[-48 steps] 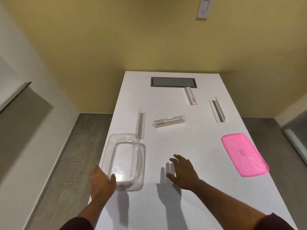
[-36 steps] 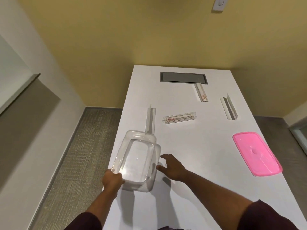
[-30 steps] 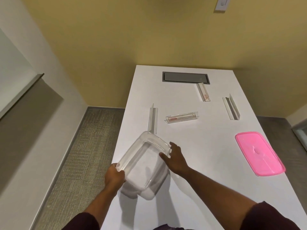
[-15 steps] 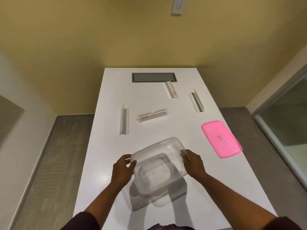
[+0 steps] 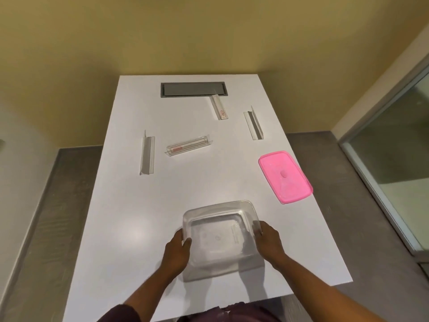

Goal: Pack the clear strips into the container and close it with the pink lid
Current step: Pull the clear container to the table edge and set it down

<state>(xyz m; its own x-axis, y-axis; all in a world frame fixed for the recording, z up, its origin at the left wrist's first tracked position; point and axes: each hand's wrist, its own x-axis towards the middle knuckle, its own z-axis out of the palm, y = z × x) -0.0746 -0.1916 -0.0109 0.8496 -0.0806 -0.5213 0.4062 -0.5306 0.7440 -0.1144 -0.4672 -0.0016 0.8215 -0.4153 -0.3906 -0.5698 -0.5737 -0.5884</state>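
Note:
An empty clear plastic container (image 5: 219, 235) sits near the front middle of the white table (image 5: 130, 205). My left hand (image 5: 177, 251) grips its left rim and my right hand (image 5: 267, 240) grips its right rim. The pink lid (image 5: 285, 176) lies flat to the right, apart from the container. Several clear strips lie farther back: a long one at left (image 5: 147, 152), one with red print in the middle (image 5: 188, 148), a short one by the grey hatch (image 5: 219, 107), and one at right (image 5: 253, 125).
A grey rectangular hatch (image 5: 193, 89) is set into the table's far end, against a yellow wall. Grey floor runs along both sides of the table. A glass partition (image 5: 394, 159) stands at the right. The table's front edge is just below my forearms.
Both hands took hold of the container at the table's left edge, lifted and turned it, and brought it to the front middle, where it now rests upright.

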